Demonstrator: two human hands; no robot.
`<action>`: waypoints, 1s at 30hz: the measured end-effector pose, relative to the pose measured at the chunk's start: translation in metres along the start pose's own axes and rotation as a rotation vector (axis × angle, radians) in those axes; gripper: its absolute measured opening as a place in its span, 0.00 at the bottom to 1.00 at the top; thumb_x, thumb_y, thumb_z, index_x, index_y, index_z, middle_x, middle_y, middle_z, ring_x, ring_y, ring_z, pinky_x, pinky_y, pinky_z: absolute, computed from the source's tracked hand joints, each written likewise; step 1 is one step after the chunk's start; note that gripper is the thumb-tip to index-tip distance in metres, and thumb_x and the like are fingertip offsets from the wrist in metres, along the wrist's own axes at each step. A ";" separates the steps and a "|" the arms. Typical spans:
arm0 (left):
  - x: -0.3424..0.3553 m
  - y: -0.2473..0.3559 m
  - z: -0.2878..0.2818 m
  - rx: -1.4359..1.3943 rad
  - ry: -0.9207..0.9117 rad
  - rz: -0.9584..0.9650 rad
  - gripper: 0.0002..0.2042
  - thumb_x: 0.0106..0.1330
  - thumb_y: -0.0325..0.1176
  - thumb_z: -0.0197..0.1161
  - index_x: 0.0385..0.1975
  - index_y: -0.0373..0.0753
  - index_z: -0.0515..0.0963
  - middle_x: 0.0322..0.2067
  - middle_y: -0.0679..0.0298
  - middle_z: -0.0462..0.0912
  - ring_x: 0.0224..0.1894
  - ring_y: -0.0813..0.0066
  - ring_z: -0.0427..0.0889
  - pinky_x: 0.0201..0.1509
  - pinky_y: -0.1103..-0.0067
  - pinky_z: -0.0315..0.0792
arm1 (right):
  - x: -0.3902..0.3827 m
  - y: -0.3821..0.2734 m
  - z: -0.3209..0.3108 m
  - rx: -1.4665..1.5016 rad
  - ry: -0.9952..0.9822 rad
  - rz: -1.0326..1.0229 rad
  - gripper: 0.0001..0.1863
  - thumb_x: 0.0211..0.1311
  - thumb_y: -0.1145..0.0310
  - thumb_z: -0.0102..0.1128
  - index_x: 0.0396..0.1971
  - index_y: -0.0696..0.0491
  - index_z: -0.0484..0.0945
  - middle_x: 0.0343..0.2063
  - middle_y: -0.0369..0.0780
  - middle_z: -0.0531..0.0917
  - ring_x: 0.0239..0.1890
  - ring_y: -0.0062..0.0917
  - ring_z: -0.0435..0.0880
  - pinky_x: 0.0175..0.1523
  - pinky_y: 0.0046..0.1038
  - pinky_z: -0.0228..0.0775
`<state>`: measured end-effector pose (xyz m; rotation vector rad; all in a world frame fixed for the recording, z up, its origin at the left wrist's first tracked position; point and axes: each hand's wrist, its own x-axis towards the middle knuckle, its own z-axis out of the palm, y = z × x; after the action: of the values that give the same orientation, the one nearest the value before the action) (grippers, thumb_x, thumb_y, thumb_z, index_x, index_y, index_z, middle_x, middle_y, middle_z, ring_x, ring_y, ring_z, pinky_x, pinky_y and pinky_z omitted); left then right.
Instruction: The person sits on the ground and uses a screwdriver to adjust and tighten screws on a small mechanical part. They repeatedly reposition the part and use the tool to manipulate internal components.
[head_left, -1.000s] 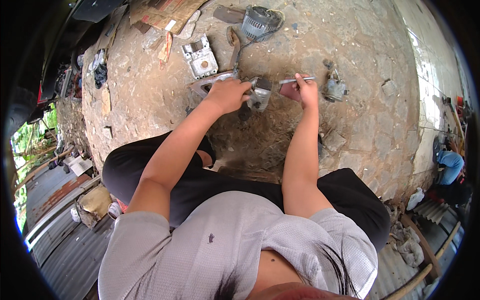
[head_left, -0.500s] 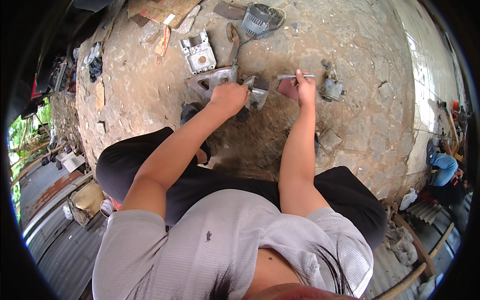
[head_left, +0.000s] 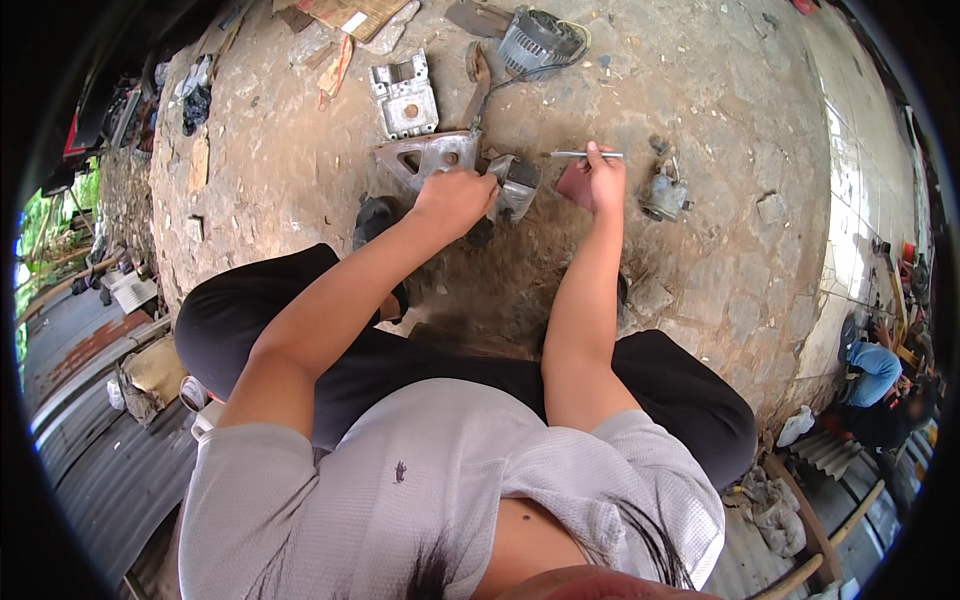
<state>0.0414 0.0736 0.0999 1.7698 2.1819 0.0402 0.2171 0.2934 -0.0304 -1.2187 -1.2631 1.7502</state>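
Observation:
My left hand point(head_left: 455, 200) is closed at the edge of a grey cast-metal part point(head_left: 517, 182) on the ground, its fingertips mostly hidden. A triangular metal bracket point(head_left: 428, 154) lies just beyond that hand. To the right, my right hand point(head_left: 607, 182) pinches a thin metal rod point(head_left: 572, 154) that points left. A reddish-brown sheet point(head_left: 573, 184), which looks like sandpaper, is held in the same hand and hangs beside the fingers. Both hands are low over the ground, with the cast-metal part between them.
A white-grey metal housing point(head_left: 405, 95) and a ribbed round alternator-like unit point(head_left: 540, 45) with a cable lie farther off. Right of my right hand is a small metal carburetor-like part point(head_left: 665, 195). Another person in blue trousers point(head_left: 872, 372) sits at the far right.
The view has shifted slightly, moving the scene a little. Both hands keep their holds; the rod and sheet in my right hand have barely moved.

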 end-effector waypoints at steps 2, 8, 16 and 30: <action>-0.001 0.000 0.002 -0.011 0.005 -0.026 0.12 0.76 0.42 0.59 0.37 0.41 0.81 0.31 0.58 0.87 0.41 0.54 0.88 0.44 0.58 0.82 | 0.000 0.001 -0.001 -0.001 -0.129 0.084 0.12 0.73 0.66 0.67 0.31 0.58 0.82 0.23 0.37 0.84 0.23 0.19 0.76 0.32 0.25 0.67; -0.001 0.003 -0.001 -0.020 -0.012 -0.037 0.11 0.76 0.41 0.59 0.39 0.41 0.80 0.32 0.57 0.87 0.41 0.53 0.87 0.45 0.59 0.82 | 0.008 -0.005 0.017 -0.110 -0.140 0.087 0.11 0.72 0.66 0.67 0.31 0.57 0.82 0.21 0.35 0.82 0.22 0.18 0.74 0.30 0.25 0.64; -0.013 -0.001 0.001 -0.123 0.005 -0.081 0.15 0.78 0.42 0.57 0.59 0.46 0.78 0.37 0.52 0.88 0.46 0.50 0.86 0.50 0.57 0.82 | 0.005 -0.015 0.018 -0.203 -0.197 0.091 0.11 0.73 0.64 0.67 0.32 0.56 0.82 0.19 0.34 0.80 0.22 0.19 0.76 0.31 0.26 0.66; -0.012 -0.011 0.006 -0.123 -0.022 -0.107 0.14 0.77 0.42 0.57 0.53 0.42 0.80 0.41 0.53 0.89 0.50 0.50 0.86 0.52 0.55 0.80 | -0.026 -0.052 0.039 -0.630 -0.243 -0.015 0.14 0.71 0.61 0.69 0.37 0.59 0.84 0.22 0.39 0.85 0.26 0.25 0.83 0.36 0.32 0.73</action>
<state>0.0349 0.0580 0.0945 1.5777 2.2050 0.1258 0.1890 0.2742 0.0312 -1.3401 -2.0658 1.5682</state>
